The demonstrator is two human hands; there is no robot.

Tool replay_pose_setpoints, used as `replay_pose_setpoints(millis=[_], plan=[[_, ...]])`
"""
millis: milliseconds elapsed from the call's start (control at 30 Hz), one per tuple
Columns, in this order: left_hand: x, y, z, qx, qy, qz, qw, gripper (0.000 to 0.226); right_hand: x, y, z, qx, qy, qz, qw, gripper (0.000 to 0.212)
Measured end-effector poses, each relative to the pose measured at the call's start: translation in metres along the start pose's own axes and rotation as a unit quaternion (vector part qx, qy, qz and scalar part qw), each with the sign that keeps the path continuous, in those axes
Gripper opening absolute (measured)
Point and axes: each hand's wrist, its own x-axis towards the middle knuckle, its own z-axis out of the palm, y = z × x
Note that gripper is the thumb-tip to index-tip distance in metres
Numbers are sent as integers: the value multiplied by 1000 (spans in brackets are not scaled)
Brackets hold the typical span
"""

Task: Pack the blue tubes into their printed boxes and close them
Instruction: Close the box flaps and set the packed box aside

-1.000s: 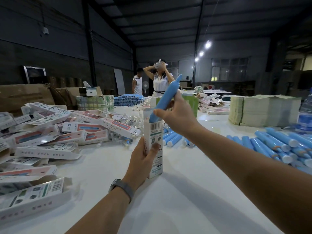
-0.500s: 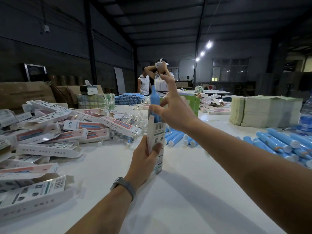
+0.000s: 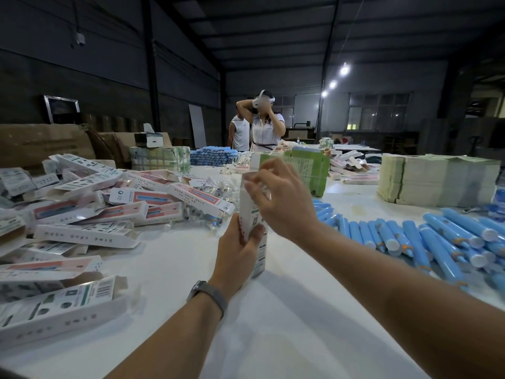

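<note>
Head view: the white tabletop (image 3: 287, 324) has a broad bare stretch running from the near edge up its middle, between a heap of printed boxes (image 3: 90, 212) along the left edge and a spread of loose blue tubes (image 3: 442, 242) toward the right edge. Stacks of flat cartons (image 3: 437, 179) stand near the far right corner, and green packs (image 3: 308, 165) crowd the far side. Over the bare middle, the left hand (image 3: 237, 255) holds one box (image 3: 252, 222) upright, its fingers and thumb curled round the lower part, the bottom end close above the tabletop. The right hand (image 3: 281, 198) is at the box's top end, fingers spread and partly curled, fingertips touching the blurred top flap. No tube shows above the box's top.
</note>
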Motion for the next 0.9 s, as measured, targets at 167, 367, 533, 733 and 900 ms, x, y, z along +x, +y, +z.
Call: replay_pose_setpoints(millis=[167, 367, 533, 733, 900], plan=[[4, -4, -1, 72, 77, 18, 994, 17, -19, -5, 21, 58, 2, 72, 996, 30], [20, -7, -17, 48, 225, -54, 972, 32, -22, 9, 59, 180, 15, 192, 965, 27], [26, -15, -28, 15, 287, -74, 955, 38, -22, 33, 112, -18, -298, 170, 939, 49], [26, -17, -24, 8, 288, -74, 955, 41, 3, 28, 170, -54, -434, 179, 881, 49], [32, -20, -29, 17, 299, -74, 951, 38, 11, 18, 200, -62, -419, 170, 890, 55]])
